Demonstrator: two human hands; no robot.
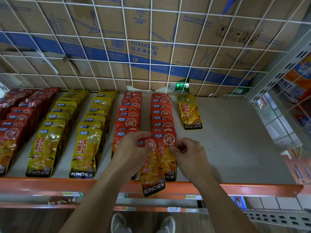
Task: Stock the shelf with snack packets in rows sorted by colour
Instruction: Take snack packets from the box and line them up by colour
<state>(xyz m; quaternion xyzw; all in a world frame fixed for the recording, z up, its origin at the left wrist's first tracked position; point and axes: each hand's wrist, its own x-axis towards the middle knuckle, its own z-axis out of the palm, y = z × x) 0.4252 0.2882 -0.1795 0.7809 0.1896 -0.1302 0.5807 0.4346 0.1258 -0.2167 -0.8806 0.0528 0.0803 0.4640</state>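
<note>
My left hand grips the top of an orange snack packet that hangs over the shelf's orange front edge. My right hand pinches the top corner of the front packet in the right orange row. A second orange row runs just left of it. Two yellow rows lie further left, and dark red rows fill the far left. A short yellow stack lies alone at the back right.
The grey shelf board is bare on its right side. A white wire grid backs the shelf, with cardboard boxes behind it. A perforated metal upright stands at the right. Orange packets show at the far right edge. My shoes are below.
</note>
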